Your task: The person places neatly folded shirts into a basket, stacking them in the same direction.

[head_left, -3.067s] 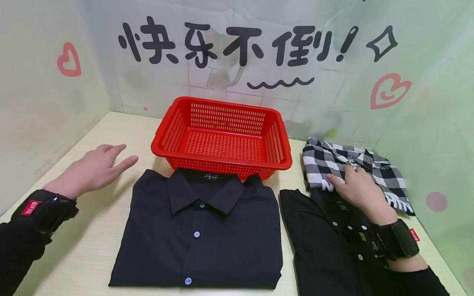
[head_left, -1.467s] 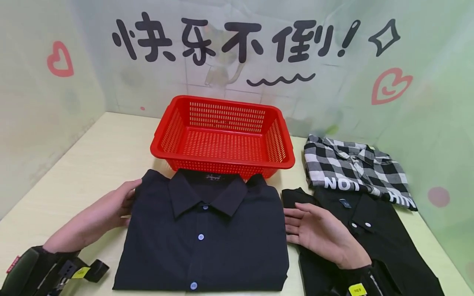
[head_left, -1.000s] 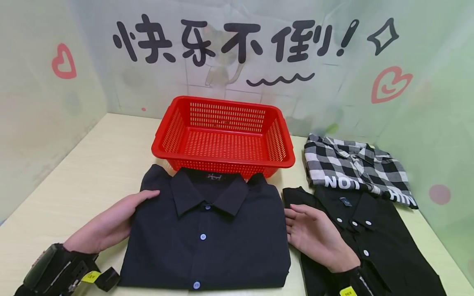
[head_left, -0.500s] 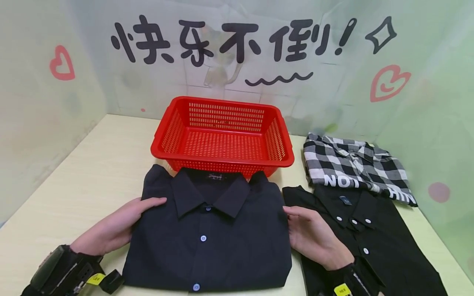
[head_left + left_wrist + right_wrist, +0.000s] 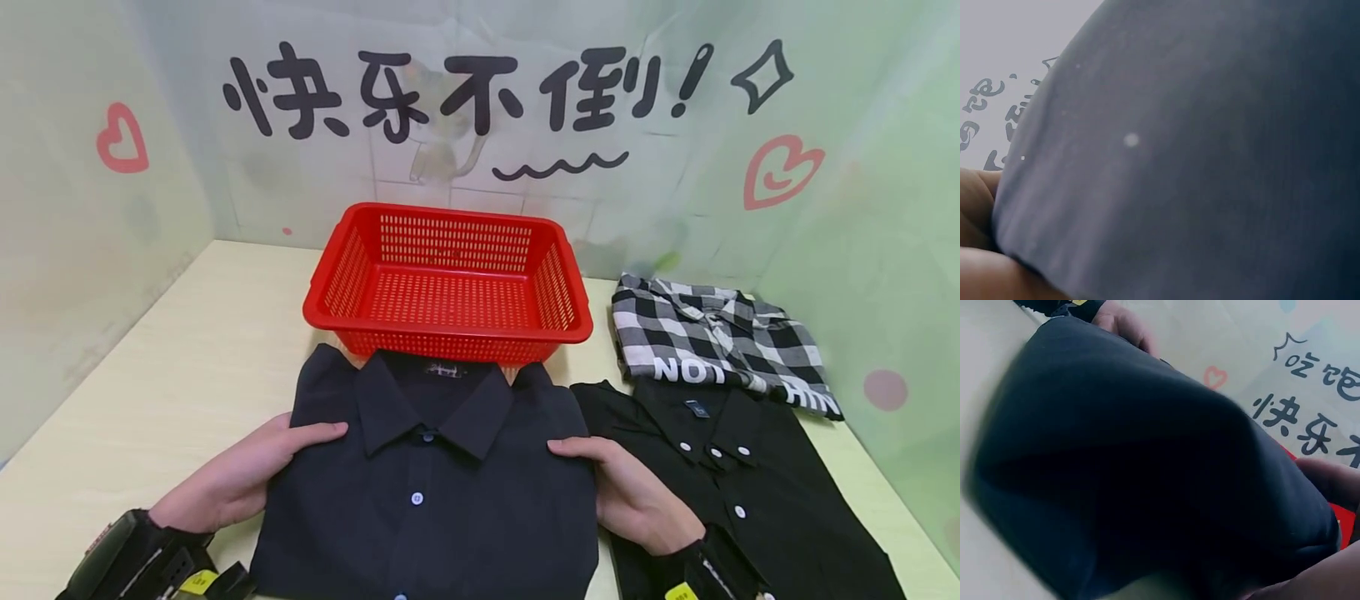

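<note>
A folded dark navy button-up shirt (image 5: pixel 472 533) is held at both sides in the head view, collar facing the basket. My left hand (image 5: pixel 247 475) grips its left side, thumb on top and fingers hidden beneath. On the opposite side my right hand (image 5: pixel 637 496) grips it the same way. Dark cloth of the navy shirt (image 5: pixel 1166 156) fills most of the left wrist view. From the right wrist, the shirt (image 5: pixel 1110 400) appears raised and bent, its shadowed underside showing, with my left hand (image 5: pixel 1125 328) at the far side.
Just behind the shirt stands a red plastic basket (image 5: pixel 450 343) with nothing inside. At right lie a folded black shirt (image 5: pixel 795 508) and, beyond it, a black-and-white checked shirt (image 5: pixel 720 337). A printed cloth backdrop (image 5: pixel 675 183) encloses the pale table (image 5: pixel 195 350).
My right hand has come from over the checked shirt to the navy shirt's right side. Both hands have slid inward and gripped it, thumbs now on top; its sides are drawn in slightly.
</note>
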Action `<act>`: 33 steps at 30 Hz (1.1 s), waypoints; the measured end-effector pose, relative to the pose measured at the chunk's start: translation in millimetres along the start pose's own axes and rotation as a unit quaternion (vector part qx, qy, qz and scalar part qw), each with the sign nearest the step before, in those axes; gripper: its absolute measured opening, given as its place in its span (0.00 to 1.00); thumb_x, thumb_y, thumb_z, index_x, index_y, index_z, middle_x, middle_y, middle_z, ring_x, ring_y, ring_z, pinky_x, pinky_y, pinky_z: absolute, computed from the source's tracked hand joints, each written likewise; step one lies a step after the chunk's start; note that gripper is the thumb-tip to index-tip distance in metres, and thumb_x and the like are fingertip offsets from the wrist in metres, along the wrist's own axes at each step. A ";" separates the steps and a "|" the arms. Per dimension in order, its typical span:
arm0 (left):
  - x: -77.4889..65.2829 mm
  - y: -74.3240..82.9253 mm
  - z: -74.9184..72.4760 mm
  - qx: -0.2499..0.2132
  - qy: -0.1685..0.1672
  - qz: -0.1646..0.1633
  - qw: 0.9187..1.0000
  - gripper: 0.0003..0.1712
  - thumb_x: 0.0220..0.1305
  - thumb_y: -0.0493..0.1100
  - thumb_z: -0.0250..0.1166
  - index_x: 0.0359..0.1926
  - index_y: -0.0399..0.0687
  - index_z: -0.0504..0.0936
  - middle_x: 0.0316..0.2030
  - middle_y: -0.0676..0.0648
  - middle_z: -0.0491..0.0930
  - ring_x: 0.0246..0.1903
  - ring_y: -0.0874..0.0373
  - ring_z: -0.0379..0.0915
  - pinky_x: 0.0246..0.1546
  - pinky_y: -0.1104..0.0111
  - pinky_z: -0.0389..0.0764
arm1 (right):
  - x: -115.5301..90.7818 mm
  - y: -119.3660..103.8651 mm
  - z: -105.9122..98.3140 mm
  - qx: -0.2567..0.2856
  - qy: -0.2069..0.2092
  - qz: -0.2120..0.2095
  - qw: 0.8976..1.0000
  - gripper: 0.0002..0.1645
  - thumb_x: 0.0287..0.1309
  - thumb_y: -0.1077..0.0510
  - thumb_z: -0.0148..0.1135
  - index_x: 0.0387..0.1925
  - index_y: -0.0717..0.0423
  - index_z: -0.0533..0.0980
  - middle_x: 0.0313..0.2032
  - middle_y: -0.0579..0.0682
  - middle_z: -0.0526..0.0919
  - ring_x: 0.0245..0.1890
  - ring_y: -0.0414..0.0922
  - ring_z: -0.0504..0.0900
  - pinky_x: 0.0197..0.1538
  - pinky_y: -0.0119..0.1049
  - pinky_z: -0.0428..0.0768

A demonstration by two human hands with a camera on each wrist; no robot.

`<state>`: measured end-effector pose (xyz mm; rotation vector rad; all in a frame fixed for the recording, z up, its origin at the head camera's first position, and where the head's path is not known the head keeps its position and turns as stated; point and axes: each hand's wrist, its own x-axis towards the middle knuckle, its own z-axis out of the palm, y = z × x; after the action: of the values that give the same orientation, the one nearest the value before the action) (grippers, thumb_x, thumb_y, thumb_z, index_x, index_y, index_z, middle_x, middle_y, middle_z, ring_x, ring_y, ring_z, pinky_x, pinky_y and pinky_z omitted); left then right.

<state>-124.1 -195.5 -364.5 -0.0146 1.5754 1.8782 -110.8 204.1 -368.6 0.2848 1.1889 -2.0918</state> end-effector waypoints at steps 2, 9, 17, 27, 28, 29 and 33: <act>0.7 -1.2 1.8 -0.006 -0.007 0.001 1.000 0.34 0.72 0.48 0.59 0.68 0.35 0.55 0.56 0.40 0.76 0.51 0.46 0.78 0.54 0.57 0.76 | 0.2 1.1 0.0 -0.022 0.016 0.004 1.000 0.31 0.66 0.57 0.58 0.65 0.62 0.60 0.56 0.53 0.77 0.52 0.50 0.78 0.61 0.46 0.71; 0.7 -4.9 6.6 -0.011 -0.011 0.000 1.000 0.31 0.71 0.46 0.61 0.63 0.32 0.59 0.53 0.39 0.79 0.49 0.45 0.79 0.52 0.56 0.78 | 0.6 3.6 0.5 -0.064 0.038 -0.005 0.997 0.28 0.64 0.55 0.64 0.61 0.63 0.67 0.54 0.56 0.80 0.50 0.52 0.81 0.58 0.47 0.75; 0.2 -3.7 7.0 0.010 0.013 0.004 1.000 0.32 0.69 0.46 0.63 0.64 0.34 0.61 0.52 0.40 0.79 0.48 0.45 0.79 0.52 0.56 0.78 | -0.8 3.8 3.8 -0.076 0.066 -0.009 0.995 0.34 0.60 0.62 0.65 0.63 0.65 0.61 0.54 0.58 0.78 0.50 0.53 0.80 0.58 0.46 0.75; -4.5 3.0 1.7 0.051 -0.003 0.021 0.998 0.31 0.67 0.43 0.64 0.64 0.34 0.61 0.53 0.38 0.75 0.49 0.42 0.77 0.53 0.56 0.75 | -6.2 2.4 -1.5 -0.079 0.034 -0.018 0.996 0.40 0.54 0.76 0.60 0.66 0.66 0.55 0.55 0.60 0.74 0.51 0.55 0.77 0.58 0.48 0.74; -5.2 3.6 1.4 0.054 -0.005 0.024 0.998 0.31 0.67 0.43 0.64 0.64 0.34 0.61 0.53 0.37 0.75 0.49 0.42 0.77 0.53 0.56 0.75 | -6.3 2.3 -2.4 -0.076 0.028 -0.019 0.997 0.39 0.54 0.76 0.59 0.66 0.66 0.55 0.55 0.60 0.74 0.51 0.55 0.78 0.58 0.48 0.74; -6.0 4.1 1.2 0.056 -0.006 0.025 0.998 0.31 0.67 0.42 0.64 0.64 0.34 0.61 0.53 0.37 0.75 0.49 0.42 0.77 0.53 0.56 0.75 | -6.2 2.4 -2.9 -0.077 0.023 -0.021 0.997 0.40 0.54 0.76 0.59 0.66 0.67 0.55 0.54 0.61 0.74 0.51 0.56 0.78 0.58 0.49 0.74; -8.1 5.7 1.1 0.069 -0.008 0.030 0.997 0.32 0.67 0.43 0.64 0.64 0.35 0.61 0.53 0.37 0.75 0.49 0.42 0.77 0.54 0.57 0.74 | -5.5 2.4 -5.1 -0.069 0.017 -0.025 0.997 0.39 0.54 0.77 0.58 0.66 0.67 0.55 0.55 0.60 0.74 0.51 0.56 0.78 0.58 0.49 0.74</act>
<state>-120.2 -198.6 -355.9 0.1085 1.7096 1.8049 -105.9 210.1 -370.2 0.2294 1.3664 -2.0430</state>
